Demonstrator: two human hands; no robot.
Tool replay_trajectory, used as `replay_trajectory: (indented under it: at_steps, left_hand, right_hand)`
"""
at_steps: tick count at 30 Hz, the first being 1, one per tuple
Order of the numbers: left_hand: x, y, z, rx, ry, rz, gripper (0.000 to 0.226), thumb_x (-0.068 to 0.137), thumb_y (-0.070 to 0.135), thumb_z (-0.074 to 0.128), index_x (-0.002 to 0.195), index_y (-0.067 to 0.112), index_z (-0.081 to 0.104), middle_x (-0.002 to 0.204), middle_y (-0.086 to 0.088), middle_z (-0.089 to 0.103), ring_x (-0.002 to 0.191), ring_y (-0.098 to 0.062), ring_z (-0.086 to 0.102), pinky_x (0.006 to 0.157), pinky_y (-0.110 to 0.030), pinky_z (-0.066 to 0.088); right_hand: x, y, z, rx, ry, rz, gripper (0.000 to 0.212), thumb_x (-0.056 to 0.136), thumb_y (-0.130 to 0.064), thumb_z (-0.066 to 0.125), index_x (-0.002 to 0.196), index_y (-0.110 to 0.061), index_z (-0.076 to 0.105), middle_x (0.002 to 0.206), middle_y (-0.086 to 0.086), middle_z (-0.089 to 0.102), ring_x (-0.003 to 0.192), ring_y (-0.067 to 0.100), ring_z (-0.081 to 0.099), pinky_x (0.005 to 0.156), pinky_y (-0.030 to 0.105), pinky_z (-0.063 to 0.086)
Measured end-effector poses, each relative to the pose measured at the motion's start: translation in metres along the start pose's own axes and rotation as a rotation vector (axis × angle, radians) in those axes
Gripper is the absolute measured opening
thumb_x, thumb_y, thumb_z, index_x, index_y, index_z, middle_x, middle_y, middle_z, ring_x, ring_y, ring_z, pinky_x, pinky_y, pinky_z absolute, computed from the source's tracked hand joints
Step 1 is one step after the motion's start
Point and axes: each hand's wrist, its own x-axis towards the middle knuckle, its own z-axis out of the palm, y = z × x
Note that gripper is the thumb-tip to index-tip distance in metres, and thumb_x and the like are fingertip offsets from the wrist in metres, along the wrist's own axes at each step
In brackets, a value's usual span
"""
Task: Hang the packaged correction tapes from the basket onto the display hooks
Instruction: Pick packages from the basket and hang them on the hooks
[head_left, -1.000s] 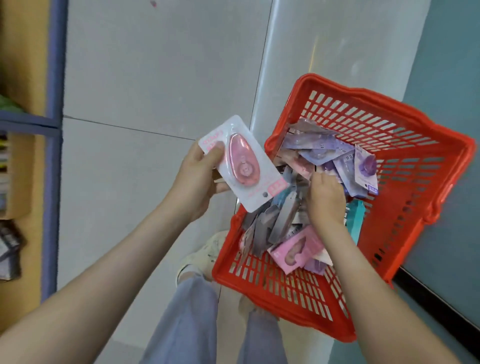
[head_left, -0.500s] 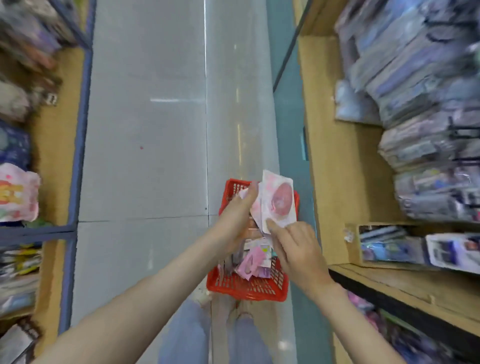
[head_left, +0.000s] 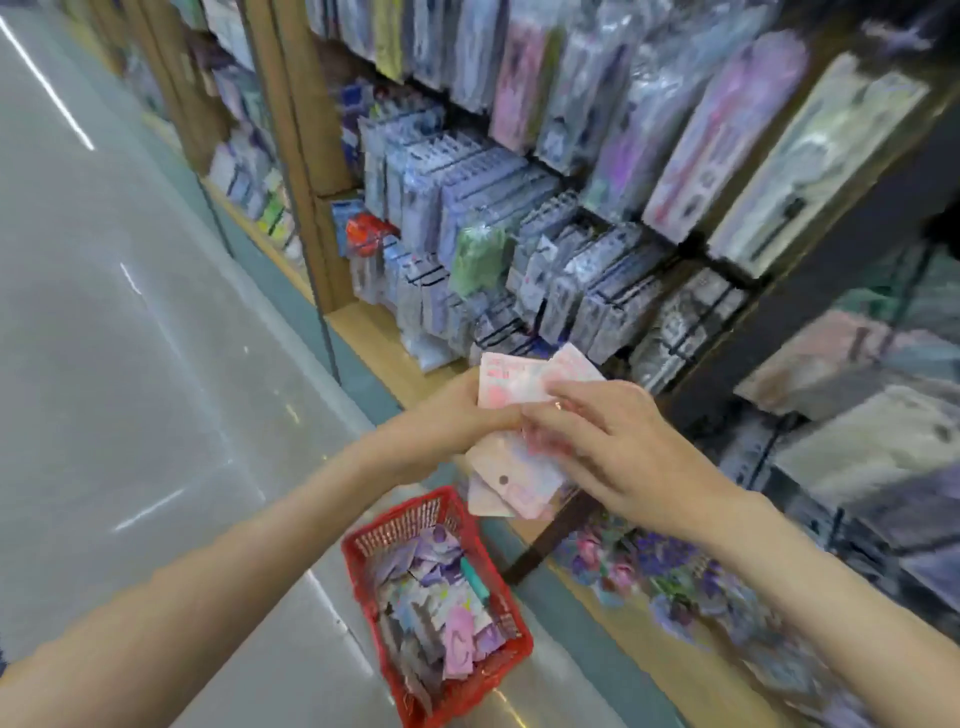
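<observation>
The aisle floor (head_left: 130, 364) was pale grey and glossy, with thin streaks of reflected light running across it, and a teal strip (head_left: 363, 387) bordered it along the foot of the shelving. On that floor, close to the shelving's base, stood the red mesh basket (head_left: 405, 519), holding a loose heap of packaged correction tapes (head_left: 441, 613) in purple, pink and teal. Above the basket, both arms reached forward and met in front of the display. The left hand (head_left: 457, 415) gripped a small fanned bundle of pink correction tape packs (head_left: 519, 387) from the left side, and the right hand (head_left: 623, 441) had its fingers curled over the front of the same bundle, so both hands were clamped on it. One card in the bundle showed a round hanging hole near its lower end. The display behind was a wooden shelf unit (head_left: 306, 130) with a light wooden ledge (head_left: 374, 332) at its bottom, and its back was crowded with rows of hanging stationery packets (head_left: 467, 208), mostly blue, lilac and clear, all blurred. A dark upright frame (head_left: 810, 291) divided this bay from the next on the right. Beneath the right forearm, a lower shelf carried purple and pink goods (head_left: 649, 561), too blurred to identify.
</observation>
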Motion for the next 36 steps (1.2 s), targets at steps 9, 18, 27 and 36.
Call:
replay_trajectory:
  at_steps: [9, 18, 27, 36]
  left_hand:
    - [0.006, 0.091, 0.113, 0.025, -0.25, 0.091, 0.017, 0.094, 0.022, 0.049, 0.101, 0.013, 0.062, 0.082, 0.003, 0.074, 0.072, -0.009, 0.069, 0.061, -0.019, 0.054]
    - [0.004, 0.158, 0.17, -0.305, 0.085, 0.271, 0.02, 0.095, 0.031, 0.055, 0.102, 0.016, 0.065, 0.092, -0.002, 0.074, 0.084, -0.017, 0.069, 0.072, -0.033, 0.054]
    - [0.027, 0.287, 0.136, -0.095, 0.149, 0.798, 0.003, 0.091, 0.021, 0.062, 0.09, 0.021, 0.065, 0.073, 0.011, 0.073, 0.065, -0.003, 0.067, 0.052, -0.018, 0.049]
    - [0.072, 0.395, 0.121, 0.065, -0.115, 0.998, 0.012, 0.084, 0.025, 0.067, 0.095, 0.021, 0.066, 0.082, 0.012, 0.074, 0.08, -0.006, 0.071, 0.066, -0.018, 0.055]
  right_hand:
    - [-0.085, -0.011, -0.131, -0.234, 0.112, 0.252, 0.053, 0.088, -0.03, 0.052, 0.137, -0.014, 0.04, 0.126, 0.005, 0.059, 0.115, 0.023, 0.048, 0.096, 0.034, 0.031]
    - [-0.112, -0.021, -0.219, -0.311, 0.386, 0.515, 0.051, 0.082, -0.047, 0.048, 0.121, -0.015, 0.058, 0.126, 0.0, 0.057, 0.117, 0.02, 0.042, 0.085, 0.024, 0.017]
    - [-0.067, -0.02, -0.324, -0.259, 0.858, 0.55, 0.05, 0.088, -0.033, 0.066, 0.13, -0.027, 0.042, 0.108, -0.011, 0.048, 0.102, 0.014, 0.047, 0.088, 0.032, 0.038]
    - [0.023, 0.041, -0.412, -0.693, 1.029, 0.738, 0.056, 0.096, -0.043, 0.045, 0.148, -0.029, 0.031, 0.12, 0.012, 0.047, 0.112, 0.028, 0.041, 0.09, 0.034, 0.035]
